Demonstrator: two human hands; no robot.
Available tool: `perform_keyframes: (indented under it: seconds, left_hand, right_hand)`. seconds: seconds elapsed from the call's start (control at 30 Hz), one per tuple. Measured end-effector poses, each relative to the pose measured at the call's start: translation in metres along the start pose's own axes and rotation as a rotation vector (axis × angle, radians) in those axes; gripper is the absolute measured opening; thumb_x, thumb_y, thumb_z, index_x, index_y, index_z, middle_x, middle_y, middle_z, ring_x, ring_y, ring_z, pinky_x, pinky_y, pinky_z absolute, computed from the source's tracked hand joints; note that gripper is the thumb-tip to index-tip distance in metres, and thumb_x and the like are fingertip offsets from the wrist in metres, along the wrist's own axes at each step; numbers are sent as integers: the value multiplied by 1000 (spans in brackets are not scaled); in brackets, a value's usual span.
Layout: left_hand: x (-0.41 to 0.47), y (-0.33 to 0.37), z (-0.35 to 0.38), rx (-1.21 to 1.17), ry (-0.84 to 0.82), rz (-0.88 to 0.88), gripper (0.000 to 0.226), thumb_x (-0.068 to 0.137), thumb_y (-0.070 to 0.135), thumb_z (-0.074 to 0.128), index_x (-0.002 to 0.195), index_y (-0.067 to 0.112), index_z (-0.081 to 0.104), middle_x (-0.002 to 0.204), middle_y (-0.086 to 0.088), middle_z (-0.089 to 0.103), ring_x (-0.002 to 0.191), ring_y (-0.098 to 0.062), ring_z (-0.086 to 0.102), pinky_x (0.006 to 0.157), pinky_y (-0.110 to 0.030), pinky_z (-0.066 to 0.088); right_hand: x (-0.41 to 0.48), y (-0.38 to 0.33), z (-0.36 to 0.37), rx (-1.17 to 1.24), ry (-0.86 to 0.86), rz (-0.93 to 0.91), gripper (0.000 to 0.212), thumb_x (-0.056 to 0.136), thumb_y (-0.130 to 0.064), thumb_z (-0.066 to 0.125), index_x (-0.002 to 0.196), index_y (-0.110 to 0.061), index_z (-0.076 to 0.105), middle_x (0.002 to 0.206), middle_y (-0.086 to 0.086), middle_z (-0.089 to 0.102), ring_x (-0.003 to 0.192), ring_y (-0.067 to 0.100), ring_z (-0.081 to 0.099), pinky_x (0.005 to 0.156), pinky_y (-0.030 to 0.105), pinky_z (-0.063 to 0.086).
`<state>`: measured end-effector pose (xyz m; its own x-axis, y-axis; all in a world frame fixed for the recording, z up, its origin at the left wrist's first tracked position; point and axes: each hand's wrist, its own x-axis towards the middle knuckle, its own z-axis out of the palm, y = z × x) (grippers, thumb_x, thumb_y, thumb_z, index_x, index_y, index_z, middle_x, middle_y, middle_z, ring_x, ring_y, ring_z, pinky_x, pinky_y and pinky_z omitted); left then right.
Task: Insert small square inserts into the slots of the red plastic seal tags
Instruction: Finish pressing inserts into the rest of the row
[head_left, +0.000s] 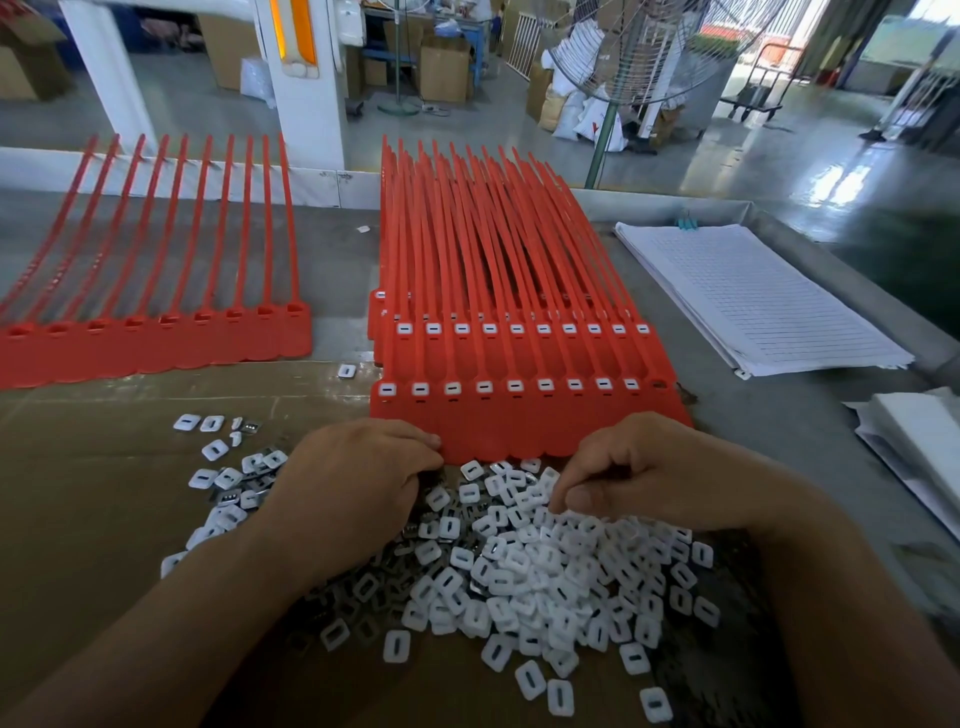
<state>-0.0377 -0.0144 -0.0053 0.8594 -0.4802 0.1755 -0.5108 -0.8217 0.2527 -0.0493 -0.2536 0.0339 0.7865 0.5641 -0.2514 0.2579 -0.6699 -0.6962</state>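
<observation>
A heap of small white square inserts (524, 577) lies on brown cardboard in front of me. Just beyond it is a stack of red seal tag strips (519, 421). White inserts fill most slots of its front strip; the rightmost slot (658, 384) looks empty. A second red strip (156, 348) with empty slots lies at the left. My left hand (353, 488) rests curled on the heap's left edge, its fingertips against the front strip. My right hand (639, 467) is curled over the heap, thumb and fingers pinched together among the inserts. Whether either hand holds an insert is hidden.
A pile of lined white paper sheets (753, 296) lies at the right, more white sheets (919, 447) at the far right edge. Loose inserts (218, 447) are scattered on the cardboard (78, 493) to the left. A standing fan (649, 52) stands beyond the table.
</observation>
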Motion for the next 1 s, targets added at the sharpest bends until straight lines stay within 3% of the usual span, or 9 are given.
perform_keyframes:
  seconds: [0.3,0.53,0.67,0.8,1.0]
  left_hand:
    - [1,-1,0,-6,12,9,35,88,18,45,114,35,62,124,23,54,113,4,49,93,-15,34]
    - [1,-2,2,3,11,25,36,89,20,42,116,36,60,126,26,52,114,7,46,93,-13,31]
    - [2,-2,2,9,6,31,37,90,21,40,118,38,58,127,27,49,116,9,44,94,-12,30]
    - [2,-3,3,11,11,35,37,90,22,40,118,38,58,127,27,49,116,8,44,92,-11,30]
    - [2,-2,4,8,14,43,38,91,22,38,120,38,56,129,27,47,117,9,42,95,-12,30]
  right_hand:
    - [1,8,-4,-5,122,5,29,81,-15,68,87,-43,63,79,-19,63,67,-4,58,63,9,45]
    - [5,19,-7,88,428,31,26,73,-4,73,71,-29,65,68,-11,68,62,-1,62,58,10,46]
    - [7,28,-12,228,629,33,25,74,7,68,71,-18,65,59,-9,64,56,-3,58,57,8,45]
    - [7,41,-18,279,802,91,14,77,6,66,78,-8,66,63,-4,64,52,-4,57,54,6,42]
    - [7,65,-27,329,1039,171,14,78,4,66,82,-10,69,68,-5,62,49,-7,53,51,5,40]
